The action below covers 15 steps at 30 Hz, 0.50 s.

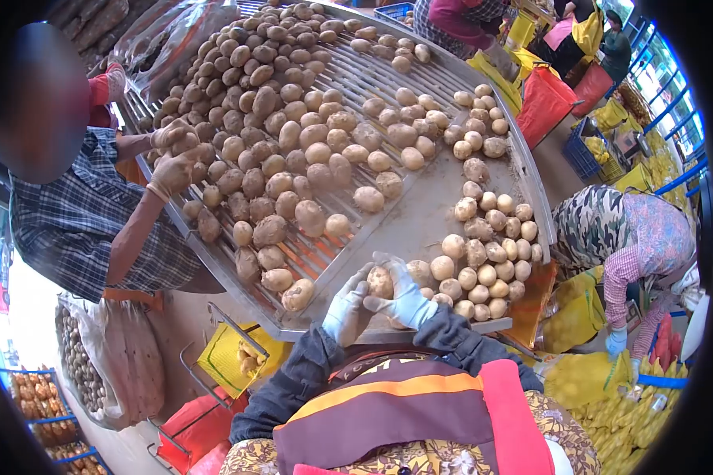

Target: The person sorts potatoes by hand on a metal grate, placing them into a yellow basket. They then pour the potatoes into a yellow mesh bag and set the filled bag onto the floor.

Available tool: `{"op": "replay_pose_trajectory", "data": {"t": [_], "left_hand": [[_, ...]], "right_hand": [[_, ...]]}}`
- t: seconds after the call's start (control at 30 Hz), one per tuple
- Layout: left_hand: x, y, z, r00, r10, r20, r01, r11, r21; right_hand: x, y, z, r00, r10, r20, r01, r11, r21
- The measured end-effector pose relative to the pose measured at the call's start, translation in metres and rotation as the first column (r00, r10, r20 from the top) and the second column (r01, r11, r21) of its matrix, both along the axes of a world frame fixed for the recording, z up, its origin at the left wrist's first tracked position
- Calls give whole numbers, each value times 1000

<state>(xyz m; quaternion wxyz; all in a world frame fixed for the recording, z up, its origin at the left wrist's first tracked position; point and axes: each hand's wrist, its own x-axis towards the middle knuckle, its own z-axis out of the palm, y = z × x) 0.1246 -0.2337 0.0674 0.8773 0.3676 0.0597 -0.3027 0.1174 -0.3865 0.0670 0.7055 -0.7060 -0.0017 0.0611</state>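
Note:
Both of my hands wear pale blue-white gloves at the near edge of the metal sorting table (384, 229). My left hand (347, 310) and my right hand (404, 294) meet around one potato (380, 282), with the right fingers curled over it and the left fingers against its side. Beside my right hand lies a group of paler potatoes (483, 277) on the bare metal. A large heap of dusty potatoes (269, 103) covers the slatted part of the table beyond my hands.
At the left a co-worker in a checked shirt (95, 229) handles potatoes. Another bends over yellow bags (578, 380) at the right. A yellow bag (234, 356) on a metal frame and a sack of potatoes (123, 356) stand at the lower left.

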Motion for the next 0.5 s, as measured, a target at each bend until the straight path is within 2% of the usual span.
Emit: {"op": "replay_pose_trajectory", "data": {"t": [0.07,0.1,0.17,0.2,0.23,0.27,0.3,0.33,0.37,0.4,0.43,0.47,0.5], "left_hand": [[-1,6,5,998,35,-44,-38,998,-56],[-2,11,7,998,-40,-45,35,994,-103],[-6,13,-8,973,-207,-104,178,956,-235],[-9,9,-6,974,-203,-102,174,956,-235],[-11,4,-2,986,-153,-73,142,980,-139],[-13,1,1,994,-105,-40,103,994,-43],[-15,5,2,979,-96,-181,83,993,-80],[-15,7,3,978,-98,-183,84,993,-81],[-15,8,4,973,-65,-221,44,994,-99],[-15,10,4,965,-34,-258,5,993,-115],[-13,13,-4,965,-34,-258,4,993,-115],[-10,17,-21,966,-63,-252,-6,965,-263],[-8,21,-38,966,-90,-242,-16,914,-406]], "right_hand": [[-1,0,5,974,121,189,-48,935,-352],[-2,3,8,979,106,174,-66,973,-222],[-2,6,-2,966,166,197,-107,955,-278],[0,8,-6,951,216,223,-133,932,-336],[-2,14,-10,972,110,206,-69,979,-194],[3,13,-15,971,114,209,-72,978,-196],[10,13,-20,998,49,-33,-48,998,35],[15,12,-26,959,37,-282,37,967,253],[18,12,-31,939,-49,-340,173,923,345],[17,13,-29,939,-51,-340,175,922,346],[14,12,-22,960,-95,-262,167,950,265],[12,12,-15,976,-128,-178,160,971,179],[9,15,-5,995,-15,98,21,998,-58]]}}
